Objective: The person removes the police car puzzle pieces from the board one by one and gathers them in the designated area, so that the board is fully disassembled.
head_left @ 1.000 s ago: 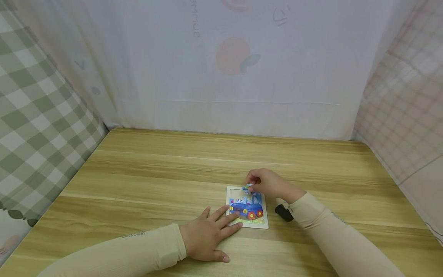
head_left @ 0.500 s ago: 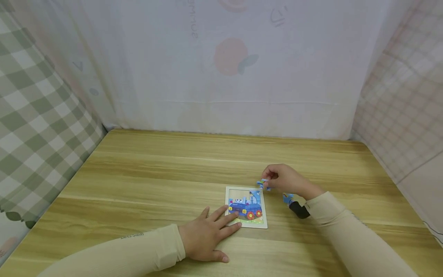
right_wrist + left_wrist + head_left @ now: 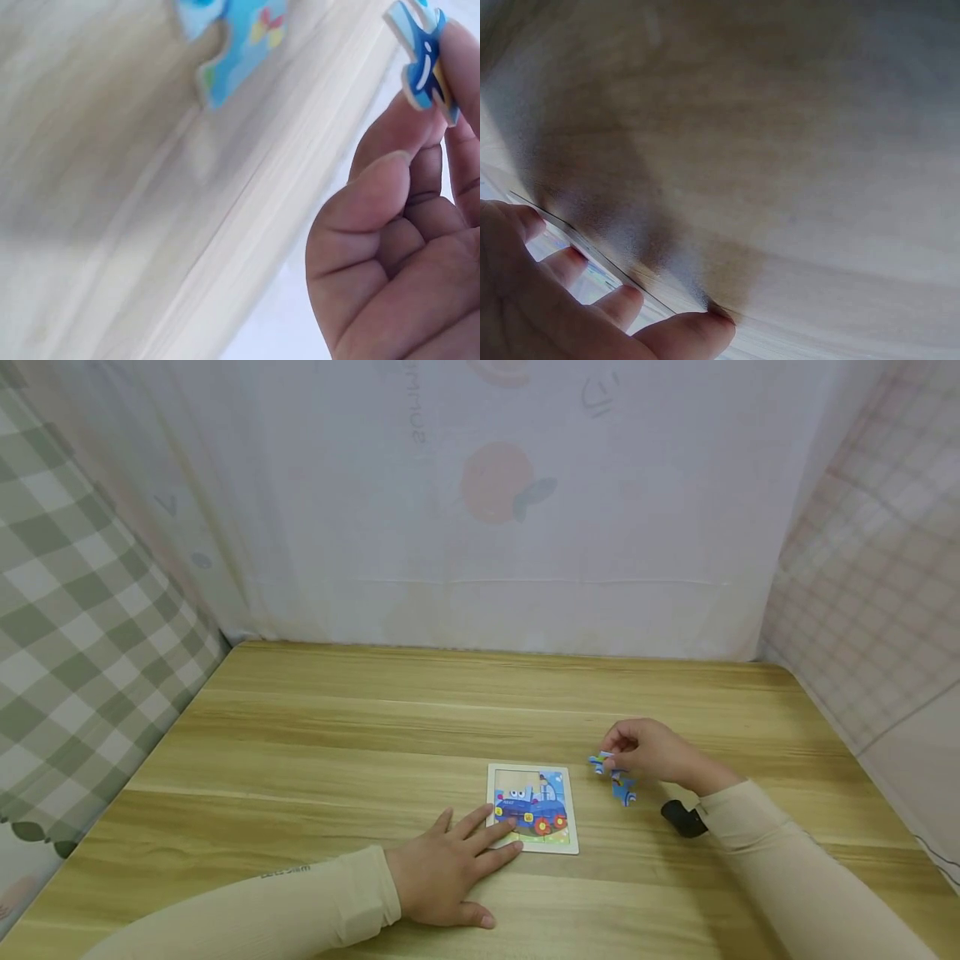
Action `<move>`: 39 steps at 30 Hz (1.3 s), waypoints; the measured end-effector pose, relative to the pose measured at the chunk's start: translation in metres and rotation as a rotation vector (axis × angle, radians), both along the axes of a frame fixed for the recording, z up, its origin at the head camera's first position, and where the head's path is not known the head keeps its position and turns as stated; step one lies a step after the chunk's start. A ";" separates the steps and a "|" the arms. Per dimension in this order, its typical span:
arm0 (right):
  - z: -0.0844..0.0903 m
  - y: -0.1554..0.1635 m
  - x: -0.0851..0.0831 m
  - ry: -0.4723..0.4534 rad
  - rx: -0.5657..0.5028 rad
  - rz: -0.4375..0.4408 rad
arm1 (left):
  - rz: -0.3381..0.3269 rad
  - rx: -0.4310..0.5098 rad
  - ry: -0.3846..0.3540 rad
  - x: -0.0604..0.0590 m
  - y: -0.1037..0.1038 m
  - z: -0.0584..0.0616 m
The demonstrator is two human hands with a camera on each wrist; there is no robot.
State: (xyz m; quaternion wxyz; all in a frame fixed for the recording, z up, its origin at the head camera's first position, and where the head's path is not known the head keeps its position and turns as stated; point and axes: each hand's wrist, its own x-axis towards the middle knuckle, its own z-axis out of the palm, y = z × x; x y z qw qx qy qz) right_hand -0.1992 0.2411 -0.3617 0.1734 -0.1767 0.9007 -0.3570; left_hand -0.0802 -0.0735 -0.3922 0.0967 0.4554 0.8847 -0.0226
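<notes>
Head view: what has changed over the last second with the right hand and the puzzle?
The right hand lifted a blue puzzle piece off the top of the puzzle board and carried it rightward, clear of the board, keeping its grip. A second loose piece now shows on the table beside it. The left hand and the board stayed put.

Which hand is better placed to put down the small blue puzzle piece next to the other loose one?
Probably the right hand: it pinches the small blue puzzle piece beside the loose blue piece on the wooden table. The left hand rests flat on the white-framed train puzzle board.
</notes>
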 end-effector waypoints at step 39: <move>-0.003 0.066 0.011 -0.160 0.049 0.019 | -0.004 0.000 0.021 0.001 0.001 0.001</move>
